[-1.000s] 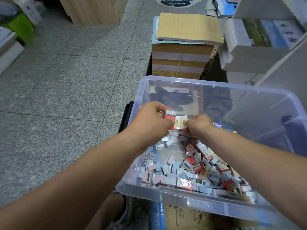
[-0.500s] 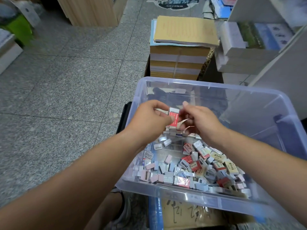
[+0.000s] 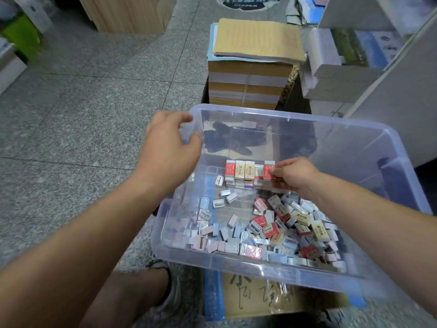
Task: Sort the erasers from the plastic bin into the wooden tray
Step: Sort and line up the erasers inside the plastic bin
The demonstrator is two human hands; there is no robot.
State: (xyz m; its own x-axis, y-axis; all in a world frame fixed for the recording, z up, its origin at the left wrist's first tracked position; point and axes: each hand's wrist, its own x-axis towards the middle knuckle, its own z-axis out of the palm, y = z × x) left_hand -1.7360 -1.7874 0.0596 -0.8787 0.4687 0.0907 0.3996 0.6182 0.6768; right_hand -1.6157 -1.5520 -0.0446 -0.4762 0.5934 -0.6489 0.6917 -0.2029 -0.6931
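A clear plastic bin holds several loose erasers in red, beige, pink and grey wrappers, heaped toward its near right side. A neat row of upright erasers stands against the bin's far wall. My right hand pinches a red eraser at the right end of that row. My left hand hovers at the bin's far left corner, fingers apart and curled, holding nothing. No wooden tray is in view.
A tall stack of brown paper pads stands just behind the bin. White boxes and shelving crowd the right. Grey tiled floor lies to the left. A cardboard box sits under the bin; my shoe is beside it.
My hands have parted. The left let go and moved up-left to the bin's corner. The right went down with a red eraser to the row at the far wall.
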